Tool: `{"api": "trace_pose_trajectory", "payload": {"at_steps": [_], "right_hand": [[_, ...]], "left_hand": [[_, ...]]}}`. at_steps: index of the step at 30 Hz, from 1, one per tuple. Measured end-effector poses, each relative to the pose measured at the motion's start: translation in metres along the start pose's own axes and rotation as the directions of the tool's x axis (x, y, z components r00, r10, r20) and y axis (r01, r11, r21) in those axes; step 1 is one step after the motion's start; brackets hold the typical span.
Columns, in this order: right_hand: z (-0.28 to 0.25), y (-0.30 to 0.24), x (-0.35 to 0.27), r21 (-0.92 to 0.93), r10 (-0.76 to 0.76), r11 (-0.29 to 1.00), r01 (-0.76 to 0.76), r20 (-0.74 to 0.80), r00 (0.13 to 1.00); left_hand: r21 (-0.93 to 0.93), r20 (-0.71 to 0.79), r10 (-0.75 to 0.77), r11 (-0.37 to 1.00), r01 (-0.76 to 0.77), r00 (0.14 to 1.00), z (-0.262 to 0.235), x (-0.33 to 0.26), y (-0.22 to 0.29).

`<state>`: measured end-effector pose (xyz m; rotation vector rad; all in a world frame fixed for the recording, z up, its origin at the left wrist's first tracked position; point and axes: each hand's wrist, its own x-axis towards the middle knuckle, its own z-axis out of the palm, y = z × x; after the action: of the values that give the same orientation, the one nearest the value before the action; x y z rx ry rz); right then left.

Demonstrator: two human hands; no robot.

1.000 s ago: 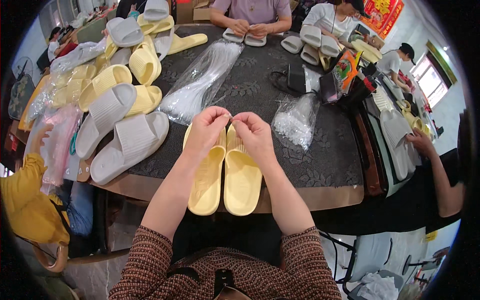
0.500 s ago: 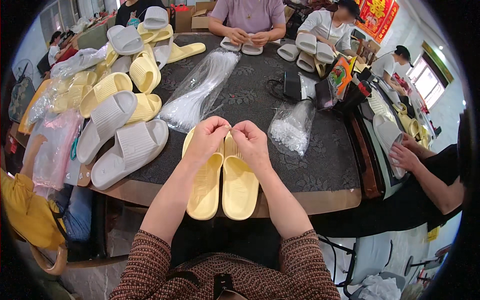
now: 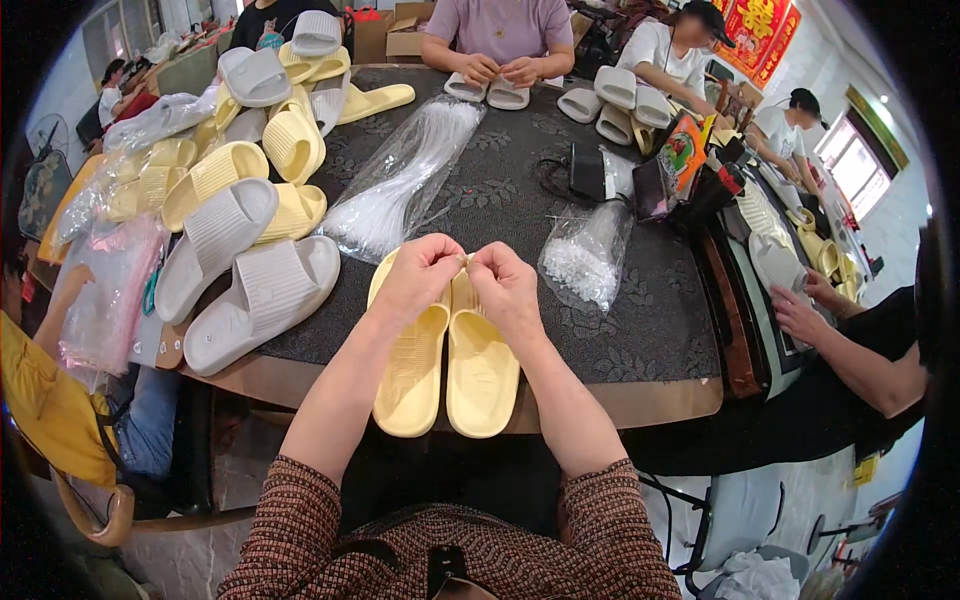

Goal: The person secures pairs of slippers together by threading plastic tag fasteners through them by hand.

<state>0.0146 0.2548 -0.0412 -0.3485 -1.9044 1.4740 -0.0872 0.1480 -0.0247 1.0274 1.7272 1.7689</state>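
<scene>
A pair of yellow slide slippers lies side by side at the table's near edge, the left slipper (image 3: 410, 385) and the right slipper (image 3: 483, 385) with their heels toward me. Over their straps, my left hand (image 3: 425, 275) and my right hand (image 3: 505, 290) meet with thumbs and forefingers pinched together. Whatever sits between the fingertips is too small to make out. My hands hide much of the straps and toe ends. Beyond my left hand lies a clear bag of long white plastic strands (image 3: 385, 195). Past my right hand is a smaller bag of white plastic pieces (image 3: 582, 265).
Grey slippers (image 3: 270, 295) and yellow slippers (image 3: 215, 180) are heaped at the left beside clear plastic bags (image 3: 110, 290). A black box (image 3: 587, 172) stands right of centre. Across the table a person (image 3: 497, 40) handles grey slippers; another person's hands (image 3: 805, 310) work at the right.
My hands stay pinched together over the yellow slippers, with only a slight shift of the fingers. At the right, the other person's grey slipper has tilted.
</scene>
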Motion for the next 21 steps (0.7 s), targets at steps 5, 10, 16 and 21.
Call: {"api": "trace_pose_trajectory", "payload": {"at_steps": [5,10,16,21], "right_hand": [[0.0,-0.005,0.0,-0.021,0.019,1.0,-0.019,0.011,1.0],[0.001,-0.006,0.003,-0.017,0.034,0.999,-0.034,0.01,0.999],[0.002,-0.006,0.002,0.055,0.027,0.998,-0.028,0.02,0.999],[0.003,-0.007,0.0,-0.009,0.032,0.999,-0.032,0.031,0.999]], "left_hand": [[0.059,0.034,-0.011,0.998,0.009,0.999,-0.004,0.001,-0.002],[-0.132,0.057,-0.039,0.99,0.046,0.998,-0.007,0.003,-0.007],[-0.263,0.088,-0.101,0.957,0.12,0.991,-0.007,-0.002,0.002],[-0.295,0.168,-0.178,0.929,0.221,0.97,-0.015,0.0,0.001]]}}
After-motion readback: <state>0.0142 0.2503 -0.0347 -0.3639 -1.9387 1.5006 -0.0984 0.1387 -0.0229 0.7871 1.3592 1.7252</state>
